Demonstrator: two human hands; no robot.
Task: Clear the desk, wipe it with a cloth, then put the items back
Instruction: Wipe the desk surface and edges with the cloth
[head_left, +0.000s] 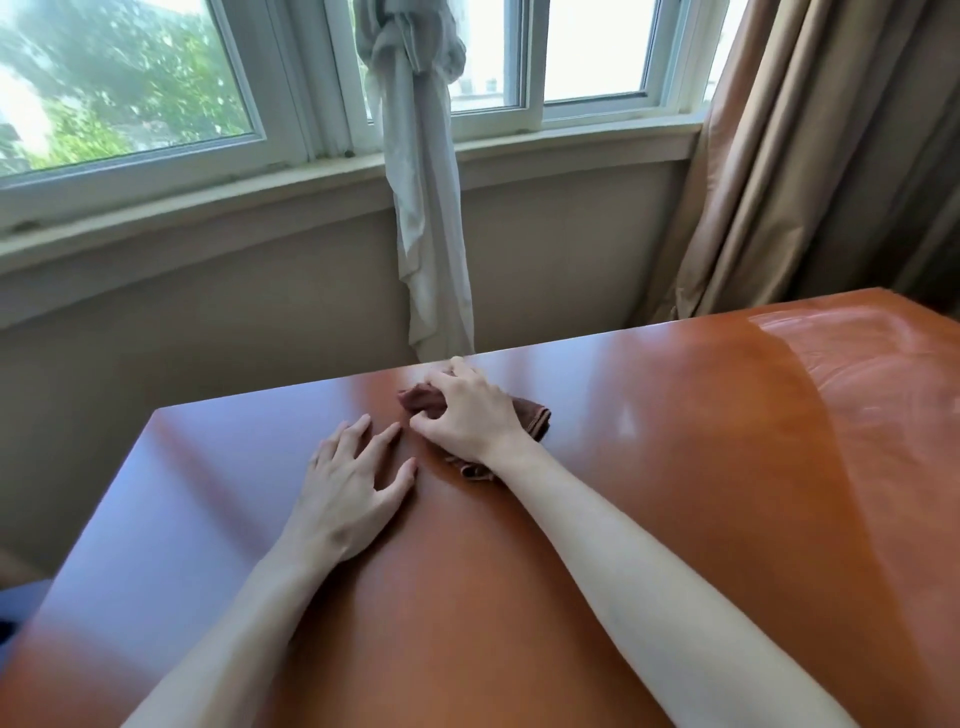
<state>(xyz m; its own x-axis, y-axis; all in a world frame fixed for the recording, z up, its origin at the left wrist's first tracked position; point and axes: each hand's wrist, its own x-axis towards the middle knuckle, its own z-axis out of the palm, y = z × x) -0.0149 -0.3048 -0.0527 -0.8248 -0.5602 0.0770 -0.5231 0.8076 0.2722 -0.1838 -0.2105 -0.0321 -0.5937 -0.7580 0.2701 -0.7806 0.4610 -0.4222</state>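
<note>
A glossy reddish-brown desk (675, 467) fills the lower part of the head view. A brown cloth (535, 418) lies bunched near the desk's far edge. My right hand (467, 410) presses down on it with fingers curled around its folds, so most of the cloth is hidden. My left hand (348, 488) rests flat on the bare desk just left of the cloth, fingers spread, holding nothing. Streaky smear marks (852, 353) show on the desk at the far right.
Behind the desk is a beige wall under a white window sill (260, 182). A knotted grey sheer curtain (426, 208) hangs down to the desk's far edge. Tan drapes (810, 156) hang at the right. The desk's left edge drops off near a dark object (21, 608).
</note>
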